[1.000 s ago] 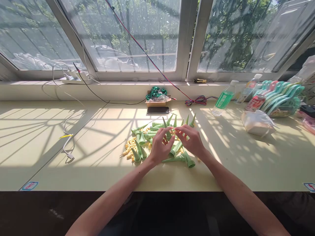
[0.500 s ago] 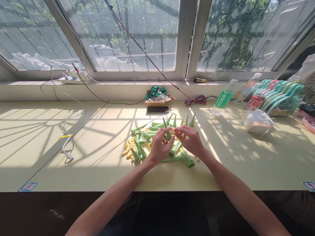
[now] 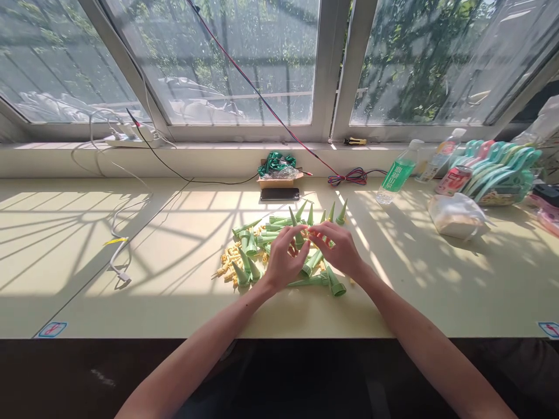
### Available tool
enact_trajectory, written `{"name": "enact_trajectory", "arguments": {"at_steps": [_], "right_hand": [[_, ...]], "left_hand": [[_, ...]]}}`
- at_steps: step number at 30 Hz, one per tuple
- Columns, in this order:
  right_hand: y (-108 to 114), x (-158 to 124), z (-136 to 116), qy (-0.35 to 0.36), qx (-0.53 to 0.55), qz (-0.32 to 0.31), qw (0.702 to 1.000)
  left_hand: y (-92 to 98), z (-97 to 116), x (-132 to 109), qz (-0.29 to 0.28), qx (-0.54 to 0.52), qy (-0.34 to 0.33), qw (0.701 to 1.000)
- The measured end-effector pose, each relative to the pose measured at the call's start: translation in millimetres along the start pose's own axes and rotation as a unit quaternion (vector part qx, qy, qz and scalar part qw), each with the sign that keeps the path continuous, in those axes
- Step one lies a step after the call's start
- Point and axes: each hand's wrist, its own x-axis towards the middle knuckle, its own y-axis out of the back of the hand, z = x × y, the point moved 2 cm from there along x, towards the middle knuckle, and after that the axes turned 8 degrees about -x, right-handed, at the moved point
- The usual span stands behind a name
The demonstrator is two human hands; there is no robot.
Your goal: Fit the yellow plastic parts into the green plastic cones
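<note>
Several green cone-shaped pieces (image 3: 336, 284) and a heap of small yellow pieces (image 3: 227, 262) lie on the pale table (image 3: 183, 291). Over the middle of this pile, my left hand (image 3: 285, 256) and my right hand (image 3: 338, 247) meet at the fingertips. Both hands have thumb and fingers curled together in a pinch. Whatever sits between the fingertips is too small and covered to make out. Some green cones stand upright just behind the hands; others lie on their sides around them.
Behind the pile are a black phone (image 3: 280, 194) and a small box with green ribbon (image 3: 276, 181). A bottle (image 3: 396, 174), a can (image 3: 454, 180), a tissue pack (image 3: 456, 215) and hangers (image 3: 506, 174) stand at right. A white cable (image 3: 120, 253) lies at left.
</note>
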Motion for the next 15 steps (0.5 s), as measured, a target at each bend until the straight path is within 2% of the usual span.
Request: {"name": "enact_trajectory", "arguments": {"at_steps": [15], "right_hand": [[-3.0,-0.6,3.3,0.001,-0.021,0.002,1.0]], "left_hand": [[-1.1,-1.2,-1.0,-0.004,0.007,0.01,1.0]]}}
